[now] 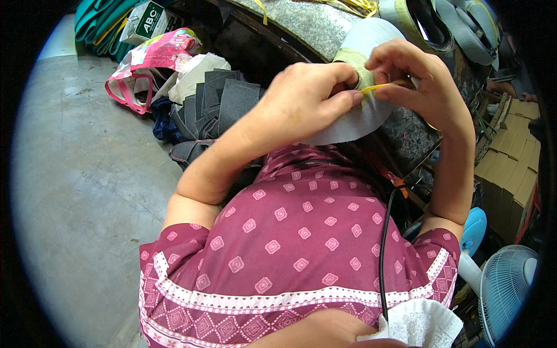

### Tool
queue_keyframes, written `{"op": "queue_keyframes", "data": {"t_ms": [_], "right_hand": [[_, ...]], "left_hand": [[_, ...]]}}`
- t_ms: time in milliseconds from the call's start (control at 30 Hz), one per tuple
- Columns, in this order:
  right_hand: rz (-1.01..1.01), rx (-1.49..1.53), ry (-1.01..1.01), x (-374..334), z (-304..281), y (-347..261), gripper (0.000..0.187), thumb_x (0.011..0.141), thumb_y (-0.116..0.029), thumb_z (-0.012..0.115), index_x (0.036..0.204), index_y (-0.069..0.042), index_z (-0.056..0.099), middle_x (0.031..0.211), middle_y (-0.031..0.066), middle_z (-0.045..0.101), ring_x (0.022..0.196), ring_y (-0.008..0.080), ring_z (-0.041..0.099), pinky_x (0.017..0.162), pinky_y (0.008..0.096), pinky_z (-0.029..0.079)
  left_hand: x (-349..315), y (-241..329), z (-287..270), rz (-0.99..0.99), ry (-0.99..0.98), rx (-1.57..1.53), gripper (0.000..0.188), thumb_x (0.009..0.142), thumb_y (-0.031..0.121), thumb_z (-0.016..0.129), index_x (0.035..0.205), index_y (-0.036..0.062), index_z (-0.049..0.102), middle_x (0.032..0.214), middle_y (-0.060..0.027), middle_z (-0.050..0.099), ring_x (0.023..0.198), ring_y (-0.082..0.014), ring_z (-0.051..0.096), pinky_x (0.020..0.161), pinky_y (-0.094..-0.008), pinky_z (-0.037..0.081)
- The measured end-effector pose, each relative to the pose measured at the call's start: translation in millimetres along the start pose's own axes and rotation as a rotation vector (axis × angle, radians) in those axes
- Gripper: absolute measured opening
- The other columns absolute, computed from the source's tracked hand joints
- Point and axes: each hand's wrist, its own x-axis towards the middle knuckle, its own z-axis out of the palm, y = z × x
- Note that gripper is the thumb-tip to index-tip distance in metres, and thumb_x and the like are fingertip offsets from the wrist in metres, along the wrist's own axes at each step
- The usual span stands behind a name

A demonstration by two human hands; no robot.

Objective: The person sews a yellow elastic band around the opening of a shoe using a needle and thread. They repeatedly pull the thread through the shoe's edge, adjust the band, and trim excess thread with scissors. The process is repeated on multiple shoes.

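Note:
My left hand (310, 95) pinches one end of a thin yellow strip (373, 88) between thumb and forefinger. The other end is pinched by my right hand (420, 84), its fingers curled. Just behind and below both hands is a curved light grey piece of material (348, 129) with a pale yellow-green band (351, 59) along its upper part. My hands partly hide it, so I cannot tell whether the strip is joined to it. It rests against the edge of a worn worktable (310, 24).
Dark grey fabric pieces (239, 101) are stacked left of my left forearm, near a pink bag (136, 75). Curved grey pieces (467, 32) lie at the upper right. Folded cardboard (510, 156) and a fan (507, 290) stand at the right. A black cable (384, 249) runs down my front.

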Motion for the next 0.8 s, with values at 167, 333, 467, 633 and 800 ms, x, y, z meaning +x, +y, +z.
{"op": "queue_keyframes", "data": {"t_ms": [167,333,467,633,800], "right_hand": [[-0.082,0.134,0.226,-30.0,-4.0,-8.2,0.039,0.076,0.002,0.077,0.110,-0.003,0.059,0.096,0.0017,0.059,0.085,0.0085,0.058,0.075,0.0226,0.048],[0.079,0.173,0.324,-49.0,2.1,3.6,0.033,0.082,0.006,0.070,0.112,-0.003,0.057,0.095,0.0021,0.061,0.083,0.0083,0.059,0.076,0.0222,0.048],[0.056,0.126,0.422,-48.2,4.8,17.6,0.031,0.085,0.005,0.067,0.114,-0.003,0.058,0.097,0.0009,0.063,0.085,0.0050,0.058,0.074,0.0193,0.048],[-0.014,0.207,0.407,-40.4,1.1,17.1,0.032,0.087,0.004,0.066,0.117,-0.003,0.058,0.098,0.0015,0.063,0.084,0.0041,0.058,0.072,0.0181,0.047],[0.055,0.220,0.381,-28.3,0.6,19.7,0.036,0.084,0.007,0.064,0.118,-0.003,0.057,0.089,-0.0001,0.061,0.080,0.0030,0.057,0.070,0.0156,0.044]], "left_hand": [[13.3,33.1,-17.2,0.502,0.229,0.644,0.012,0.082,0.013,0.067,0.092,0.0067,0.067,0.078,-0.0101,0.065,0.074,-0.0288,0.063,0.064,-0.0350,0.050],[40.8,27.4,-5.1,0.657,0.319,0.766,0.010,0.069,0.015,0.067,0.076,0.0080,0.067,0.079,-0.0052,0.069,0.091,-0.0255,0.061,0.082,-0.0375,0.050],[45.5,5.7,8.1,0.527,0.319,0.532,0.019,0.074,0.011,0.073,0.092,0.0049,0.072,0.084,-0.0090,0.067,0.096,-0.0289,0.058,0.087,-0.0386,0.045],[41.3,-4.4,10.1,0.563,0.364,0.432,0.021,0.072,0.010,0.072,0.092,0.0047,0.073,0.085,-0.0093,0.065,0.097,-0.0286,0.057,0.088,-0.0378,0.045],[37.0,-5.8,9.9,0.544,0.351,0.380,0.020,0.071,0.011,0.072,0.090,0.0037,0.072,0.084,-0.0087,0.064,0.096,-0.0281,0.057,0.089,-0.0379,0.044]]}}
